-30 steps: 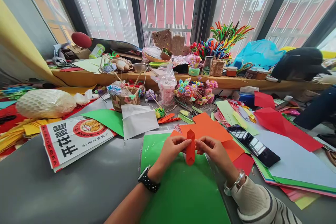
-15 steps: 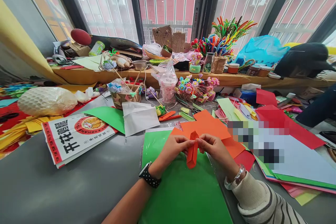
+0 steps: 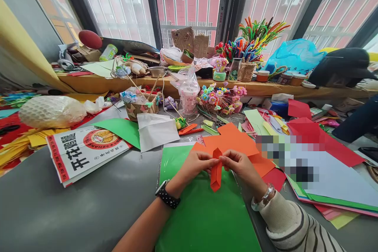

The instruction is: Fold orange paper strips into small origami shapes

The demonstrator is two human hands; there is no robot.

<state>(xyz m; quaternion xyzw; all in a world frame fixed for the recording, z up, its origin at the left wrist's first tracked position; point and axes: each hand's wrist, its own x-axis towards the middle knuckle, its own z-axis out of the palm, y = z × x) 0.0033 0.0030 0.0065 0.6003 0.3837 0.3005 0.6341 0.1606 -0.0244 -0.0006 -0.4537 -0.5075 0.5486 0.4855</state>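
A narrow strip of folded orange paper [image 3: 216, 178] is held upright between my two hands, its lower end pointing toward me. My left hand [image 3: 198, 164] pinches its upper part from the left with thumb and fingers. From the other side, the thumb and fingertips of my right hand [image 3: 237, 164] close on the same upper part. Beneath both hands lies a green sheet in a clear plastic sleeve [image 3: 206, 220]. Loose orange paper sheets [image 3: 236, 141] spread out just behind the hands. Part of the folded piece is hidden by my fingers.
On the left are a printed paper bag [image 3: 85, 151], a green sheet [image 3: 122, 130] and a white paper [image 3: 156, 132]. Coloured paper [image 3: 339, 177] is stacked to the right. Behind stand a small basket [image 3: 141, 106], a lidded cup [image 3: 189, 100] and crocheted flowers [image 3: 217, 98].
The folded orange paper has turned slightly, its lower end shifting a little to the right and toward me. Both hands keep their pinch in nearly the same place.
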